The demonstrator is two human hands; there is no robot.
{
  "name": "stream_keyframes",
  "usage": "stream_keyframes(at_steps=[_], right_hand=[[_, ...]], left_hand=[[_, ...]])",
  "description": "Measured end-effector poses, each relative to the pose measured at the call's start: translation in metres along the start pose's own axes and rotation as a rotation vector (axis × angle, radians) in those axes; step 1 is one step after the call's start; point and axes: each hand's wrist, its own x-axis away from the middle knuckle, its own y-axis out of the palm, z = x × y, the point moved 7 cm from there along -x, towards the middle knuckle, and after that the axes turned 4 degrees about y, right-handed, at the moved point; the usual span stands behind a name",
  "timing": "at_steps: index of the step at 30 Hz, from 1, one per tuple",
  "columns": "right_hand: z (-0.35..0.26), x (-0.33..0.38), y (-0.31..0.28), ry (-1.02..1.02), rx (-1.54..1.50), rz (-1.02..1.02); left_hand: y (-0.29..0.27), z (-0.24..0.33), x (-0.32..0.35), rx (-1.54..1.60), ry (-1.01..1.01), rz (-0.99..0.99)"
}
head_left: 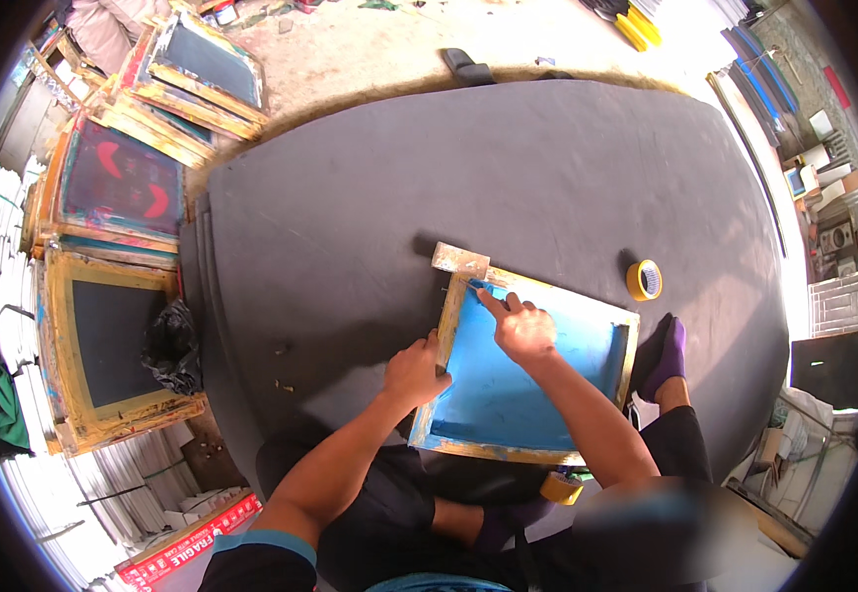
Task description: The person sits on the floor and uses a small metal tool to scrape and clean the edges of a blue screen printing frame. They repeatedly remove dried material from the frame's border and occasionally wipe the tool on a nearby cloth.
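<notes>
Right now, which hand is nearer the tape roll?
Right. The right hand presses on the blue screen inside the frame, left of the tape roll; the left hand grips the frame's far-left edge.

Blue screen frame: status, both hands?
Left hand on the frame's left rail, no closed grip seen. Right hand presses fingers at the blue mesh's top-left corner. Tape roll apart on the mat; nothing in the way.
</notes>
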Motion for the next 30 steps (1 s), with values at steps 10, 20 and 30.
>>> stream_keyframes(at_steps=[10,20,30], right_hand=[[0.013,-0.003,0.011,-0.014,-0.169,-0.017],[0.015,0.004,0.011,0.031,-0.267,0.089],[0.013,0.005,0.006,0.076,-0.322,0.103]], left_hand=[[0.000,-0.001,-0.001,0.017,0.022,0.007],[-0.004,0.000,0.002,0.070,0.053,0.030],[-0.006,0.001,0.002,0.068,0.029,0.011]])
